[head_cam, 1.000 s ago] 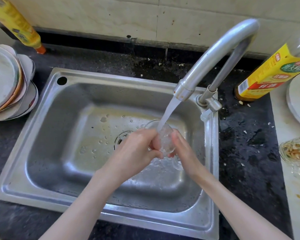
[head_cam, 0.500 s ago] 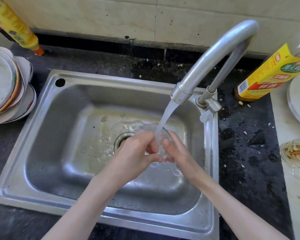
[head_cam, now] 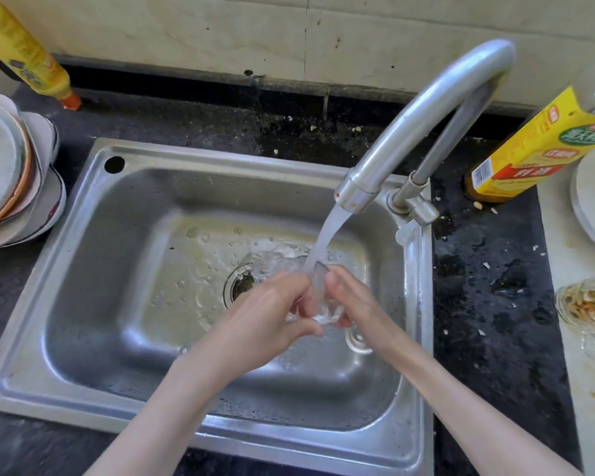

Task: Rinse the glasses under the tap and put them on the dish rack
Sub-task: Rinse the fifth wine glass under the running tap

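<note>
Clear glass (head_cam: 318,304) sits between our 2 hands over the steel sink (head_cam: 93,269), right under the stream from the tap (head_cam: 426,108). Our left hand (head_cam: 265,317) curls its fingers and thumb round the near side of the glass, and our right hand (head_cam: 354,300) pinches the far side, so both are grasping it. It looks like a stemmed glass, with a round foot showing just below our right wrist, though blur and water make the shape hard to read.

Compared with 1 second ago, the glass has turned in our grip: its mouth then faced up toward the stream and showed as a wide rim, whereas now the bowl is tipped more on its side and the water strikes its wall near our fingertips. More water has also spread over the sink floor around the drain (head_cam: 241,286). We judge this as rotating the glass so that the rinse reaches every side, which means the rinsing step is in hand and not yet finished.

No dish rack is in view, so where the glass must go cannot be told. A second glass (head_cam: 588,304), with brownish residue inside, waits on the pale counter at the right, well apart from the sink. Stacked plates (head_cam: 14,176) stand at the left.
</note>
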A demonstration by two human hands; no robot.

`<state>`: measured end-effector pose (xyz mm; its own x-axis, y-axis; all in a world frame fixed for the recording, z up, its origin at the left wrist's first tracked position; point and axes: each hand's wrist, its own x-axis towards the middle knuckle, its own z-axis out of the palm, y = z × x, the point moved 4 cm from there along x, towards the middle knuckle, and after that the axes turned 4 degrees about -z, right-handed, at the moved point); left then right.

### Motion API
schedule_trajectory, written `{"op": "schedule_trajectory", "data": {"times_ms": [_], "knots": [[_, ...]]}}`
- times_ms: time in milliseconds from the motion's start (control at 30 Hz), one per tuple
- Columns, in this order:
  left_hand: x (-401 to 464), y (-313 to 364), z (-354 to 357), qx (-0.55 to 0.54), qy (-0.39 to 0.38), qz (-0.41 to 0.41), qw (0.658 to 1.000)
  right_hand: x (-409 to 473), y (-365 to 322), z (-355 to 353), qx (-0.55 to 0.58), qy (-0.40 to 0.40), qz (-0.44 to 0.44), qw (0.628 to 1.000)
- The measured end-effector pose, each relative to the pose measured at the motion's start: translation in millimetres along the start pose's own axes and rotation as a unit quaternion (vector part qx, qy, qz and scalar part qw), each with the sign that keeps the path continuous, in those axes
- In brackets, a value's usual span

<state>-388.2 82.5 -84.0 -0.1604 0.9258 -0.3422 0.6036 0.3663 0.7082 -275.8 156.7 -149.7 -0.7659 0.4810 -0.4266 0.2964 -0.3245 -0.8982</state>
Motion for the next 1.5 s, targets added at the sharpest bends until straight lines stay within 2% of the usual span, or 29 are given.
{"op": "schedule_trajectory", "data": {"times_ms": [67, 133, 200, 300, 400, 467, 533, 600, 633, 700, 800, 900, 1000, 1100, 1167, 1267, 1333, 1400, 1500], "knots": [[-2, 7, 5, 0.021, -0.113, 0.040, 0.993, 4, 1, 5, 0.028, -0.040, 0.047, 0.998], [-2, 12, 7, 0.077, -0.182, 0.051, 0.979, 6, -1, 7, 0.030, -0.070, 0.070, 0.995], [3, 14, 3, 0.113, -0.165, 0.033, 0.979, 8, -1, 4, 0.034, -0.079, 0.074, 0.993], [9, 12, -9, 0.076, -0.039, -0.015, 0.996, 7, -5, -1, 0.059, -0.083, 0.035, 0.994], [7, 7, -7, 0.043, 0.022, -0.019, 0.999, 8, -1, -7, 0.006, -0.013, -0.030, 0.999], [4, 7, -5, 0.036, -0.025, 0.009, 0.999, 9, 1, -5, 0.028, 0.001, -0.007, 1.000], [3, 9, 0, 0.092, -0.117, 0.037, 0.988, 11, 3, 1, 0.067, -0.042, 0.057, 0.995], [3, 9, 4, 0.184, -0.170, 0.052, 0.967, 10, 2, 8, 0.069, -0.108, 0.100, 0.987], [4, 9, 5, 0.202, -0.175, 0.052, 0.962, 10, 3, 8, 0.065, -0.128, 0.110, 0.983], [6, 5, 4, 0.161, -0.145, 0.028, 0.976, 9, 4, 7, 0.079, -0.133, 0.103, 0.983], [10, -2, -8, 0.075, -0.047, -0.041, 0.995, 7, 4, 2, 0.071, -0.090, 0.034, 0.993], [9, 0, -10, 0.062, 0.004, -0.042, 0.997, 6, -1, 1, 0.019, -0.056, 0.000, 0.998], [5, 5, -6, 0.000, -0.070, -0.006, 0.998, 9, -7, 4, 0.052, -0.070, 0.043, 0.995], [3, 5, -5, 0.014, -0.167, 0.011, 0.986, 10, -5, 6, 0.036, -0.134, 0.079, 0.987], [4, 3, -9, -0.004, -0.133, -0.017, 0.991, 9, -1, 8, 0.040, -0.151, 0.066, 0.986], [8, -1, -13, -0.032, -0.019, -0.061, 0.997, 6, -5, 9, 0.013, -0.073, 0.009, 0.997], [8, -5, -12, -0.045, -0.003, -0.059, 0.997, 4, -3, 8, 0.005, -0.027, -0.006, 1.000], [6, -1, -13, -0.035, -0.053, -0.035, 0.997, 5, -1, 10, 0.029, -0.015, 0.011, 0.999], [1, 1, -4, 0.075, -0.179, 0.010, 0.981, 9, -2, 16, 0.053, -0.083, 0.065, 0.993]]}}
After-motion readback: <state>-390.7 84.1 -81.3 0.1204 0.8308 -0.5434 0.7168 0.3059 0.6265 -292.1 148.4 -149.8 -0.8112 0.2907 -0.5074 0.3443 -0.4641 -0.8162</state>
